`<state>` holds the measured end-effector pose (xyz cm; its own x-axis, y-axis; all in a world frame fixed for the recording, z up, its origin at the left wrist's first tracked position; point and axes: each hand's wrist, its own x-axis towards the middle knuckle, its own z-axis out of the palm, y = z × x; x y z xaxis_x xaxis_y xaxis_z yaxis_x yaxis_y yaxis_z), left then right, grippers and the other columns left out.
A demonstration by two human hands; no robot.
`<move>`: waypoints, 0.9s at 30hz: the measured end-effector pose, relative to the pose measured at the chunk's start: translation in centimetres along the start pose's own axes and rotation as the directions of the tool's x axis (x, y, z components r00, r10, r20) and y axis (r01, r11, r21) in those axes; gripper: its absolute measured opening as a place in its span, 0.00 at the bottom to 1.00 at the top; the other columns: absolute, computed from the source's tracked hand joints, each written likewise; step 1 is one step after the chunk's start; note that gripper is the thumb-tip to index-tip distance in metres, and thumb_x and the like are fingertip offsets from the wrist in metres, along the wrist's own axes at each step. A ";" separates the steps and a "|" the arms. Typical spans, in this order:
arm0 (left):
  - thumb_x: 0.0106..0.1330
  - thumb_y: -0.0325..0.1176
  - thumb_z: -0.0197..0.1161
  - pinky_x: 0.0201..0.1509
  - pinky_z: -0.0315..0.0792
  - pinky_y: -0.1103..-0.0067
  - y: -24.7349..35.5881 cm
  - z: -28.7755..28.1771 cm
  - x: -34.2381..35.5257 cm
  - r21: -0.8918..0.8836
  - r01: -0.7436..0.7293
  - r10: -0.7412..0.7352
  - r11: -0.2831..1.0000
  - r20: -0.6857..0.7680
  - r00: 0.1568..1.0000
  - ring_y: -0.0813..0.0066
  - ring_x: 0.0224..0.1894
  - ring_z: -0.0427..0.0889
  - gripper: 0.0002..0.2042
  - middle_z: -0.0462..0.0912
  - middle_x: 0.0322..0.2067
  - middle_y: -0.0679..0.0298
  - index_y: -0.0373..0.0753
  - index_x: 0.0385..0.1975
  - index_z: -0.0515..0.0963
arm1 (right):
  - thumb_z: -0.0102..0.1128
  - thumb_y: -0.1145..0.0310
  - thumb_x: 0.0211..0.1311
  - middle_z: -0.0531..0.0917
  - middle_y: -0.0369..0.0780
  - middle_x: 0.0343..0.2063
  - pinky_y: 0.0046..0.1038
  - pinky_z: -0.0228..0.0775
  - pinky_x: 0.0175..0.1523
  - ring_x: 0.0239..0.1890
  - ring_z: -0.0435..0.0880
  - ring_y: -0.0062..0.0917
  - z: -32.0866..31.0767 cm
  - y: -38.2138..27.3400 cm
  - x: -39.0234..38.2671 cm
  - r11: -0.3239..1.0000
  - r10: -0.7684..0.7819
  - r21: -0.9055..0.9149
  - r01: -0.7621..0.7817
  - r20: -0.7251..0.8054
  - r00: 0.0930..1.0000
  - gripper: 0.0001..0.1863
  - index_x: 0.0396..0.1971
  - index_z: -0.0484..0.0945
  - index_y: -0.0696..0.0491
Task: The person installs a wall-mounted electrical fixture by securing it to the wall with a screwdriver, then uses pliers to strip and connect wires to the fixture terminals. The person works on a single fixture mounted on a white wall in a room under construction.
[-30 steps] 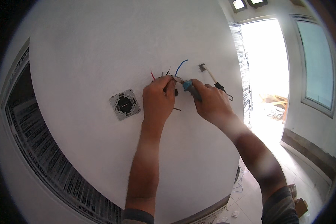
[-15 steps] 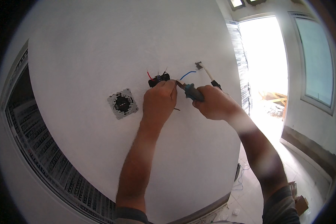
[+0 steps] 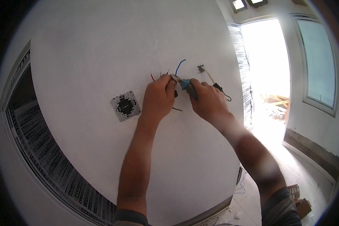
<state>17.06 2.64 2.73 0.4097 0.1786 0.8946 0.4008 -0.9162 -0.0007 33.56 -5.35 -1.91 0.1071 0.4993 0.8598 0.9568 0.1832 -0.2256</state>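
Note:
My right hand [image 3: 209, 101] is wrapped round the grip of a pair of pliers [image 3: 185, 85] with blue-and-dark handles. Its jaws meet the fingertips of my left hand [image 3: 159, 98], which is closed in a pinch at the wall. From that pinch a blue wire [image 3: 179, 66] rises and bends to the right. A red wire [image 3: 152, 77] and thin dark wire ends stick up behind my left hand. Below it a short dark wire [image 3: 177, 109] pokes out. The wall box behind my fingers is mostly hidden.
Left of my hands a grey square socket or switch insert [image 3: 125, 106] is mounted on the white wall [image 3: 101, 56]. To the right, a white cable [image 3: 208, 73] comes from a wall hole, its end dark. A bright doorway [image 3: 265, 67] and a cardboard box [image 3: 303, 208] are farther right.
Both hands and the pliers have shifted slightly up and left. The blue wire now points more upward instead of rightward. A dark hooked wire end shows beside my right hand.

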 end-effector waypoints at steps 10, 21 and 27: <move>0.70 0.42 0.71 0.28 0.70 0.77 2.3 -1.5 0.0 0.121 0.034 -0.069 0.992 0.303 0.951 0.80 0.24 0.76 0.16 0.80 0.24 0.62 0.35 0.43 0.78 | 0.60 0.62 0.73 0.88 0.50 0.32 0.48 0.80 0.44 0.37 0.89 0.49 -0.8 0.6 -0.4 0.973 0.085 0.203 -0.107 0.118 0.989 0.12 0.46 0.81 0.55; 0.72 0.55 0.66 0.27 0.75 0.73 -0.1 1.1 -0.7 0.403 -0.196 0.165 0.894 0.111 0.980 0.70 0.23 0.82 0.22 0.80 0.25 0.63 0.40 0.35 0.75 | 0.63 0.61 0.72 0.88 0.52 0.31 0.48 0.79 0.47 0.38 0.89 0.49 -1.6 1.0 -0.2 0.933 0.157 0.297 -0.206 0.180 0.971 0.13 0.37 0.84 0.58; 0.72 0.58 0.65 0.25 0.76 0.75 -0.2 1.3 -0.8 0.438 -0.216 0.189 0.873 0.106 0.976 0.73 0.23 0.82 0.23 0.80 0.24 0.64 0.41 0.34 0.76 | 0.63 0.62 0.72 0.88 0.51 0.30 0.47 0.80 0.47 0.37 0.89 0.47 -1.4 1.3 -0.3 0.923 0.167 0.318 -0.218 0.178 0.970 0.12 0.37 0.85 0.57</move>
<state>17.76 3.13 1.39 0.5623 0.0392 0.8260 0.6200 -0.6809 -0.3898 35.16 -6.44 -1.82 0.2157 0.6658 0.7143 0.7736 0.3298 -0.5410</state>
